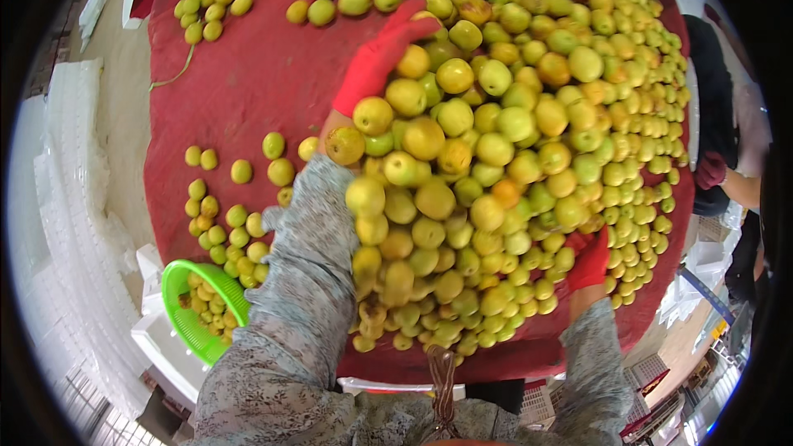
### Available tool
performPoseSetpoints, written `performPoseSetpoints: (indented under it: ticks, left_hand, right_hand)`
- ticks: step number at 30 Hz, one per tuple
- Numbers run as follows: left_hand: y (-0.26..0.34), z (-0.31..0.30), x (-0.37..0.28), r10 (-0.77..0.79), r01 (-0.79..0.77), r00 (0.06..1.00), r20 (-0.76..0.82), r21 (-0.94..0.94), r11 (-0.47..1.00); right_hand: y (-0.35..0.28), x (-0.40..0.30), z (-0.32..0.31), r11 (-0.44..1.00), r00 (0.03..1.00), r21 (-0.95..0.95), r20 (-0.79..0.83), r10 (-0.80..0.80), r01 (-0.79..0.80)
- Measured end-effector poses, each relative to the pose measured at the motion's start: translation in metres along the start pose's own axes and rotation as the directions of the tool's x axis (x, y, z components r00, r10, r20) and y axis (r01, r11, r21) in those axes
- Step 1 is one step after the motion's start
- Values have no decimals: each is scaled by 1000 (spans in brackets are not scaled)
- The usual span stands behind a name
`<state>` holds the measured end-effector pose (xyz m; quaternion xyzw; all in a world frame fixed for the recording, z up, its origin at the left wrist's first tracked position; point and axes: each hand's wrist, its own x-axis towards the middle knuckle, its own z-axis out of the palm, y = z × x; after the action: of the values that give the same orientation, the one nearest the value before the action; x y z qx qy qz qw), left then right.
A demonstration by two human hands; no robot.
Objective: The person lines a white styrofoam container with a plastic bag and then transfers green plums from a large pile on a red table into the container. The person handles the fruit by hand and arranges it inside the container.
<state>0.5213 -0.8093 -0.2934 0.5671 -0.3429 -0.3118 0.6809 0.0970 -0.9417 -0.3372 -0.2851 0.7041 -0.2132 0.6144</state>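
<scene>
A large heap of yellow-green jujube-like fruits (495, 148) covers the middle and right of a table with a red cloth (248, 80). My left hand (387, 52), in a red glove, reaches across the heap's far left side. Its fingers curve against the fruits, and my left forearm lies along the heap's left edge. At the near right, my right hand (588, 259) is also in a red glove. It rests low among the fruits, which partly hide its fingertips; whether it grips one cannot be made out. Several fruits show brown or orange patches.
A green plastic basket (176, 316) holding fruits stands tilted at the table's near left edge, beside a white foam box (164, 353). Smaller groups of loose fruits (229, 229) lie left of my forearm. A person's gloved hand (710, 170) is beyond the right edge.
</scene>
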Motion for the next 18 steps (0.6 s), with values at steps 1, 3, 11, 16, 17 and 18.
performPoseSetpoints:
  ticks: [1, 3, 11, 16, 17, 18]
  left_hand:
    - [10, 29, 8, 56, -55, 998, -4, 131, 990]
    - [-11, 59, 33, 89, -98, 994, 55, 173, 980]
    - [-73, 168, 89, 172, -139, 984, -45, 410, 901]
    - [-50, 225, 45, 300, -362, 925, 232, 775, 518]
    - [-31, 207, 22, 239, -341, 939, 249, 558, 757]
    - [-2, 171, 5, 79, -178, 975, 210, 512, 840]
  right_hand:
    - [3, 0, 0, 997, 997, 41, -16, 71, -70]
    - [10, 2, -15, 953, 946, 276, 322, 34, -128]
    - [18, 34, 0, 986, 994, 131, 10, -107, 104]
    - [25, 39, -17, 994, 994, -22, 4, -107, 107]
    - [22, 37, -18, 995, 995, -7, 4, -101, 101]
    - [19, 34, -18, 996, 996, -4, 13, -92, 92]
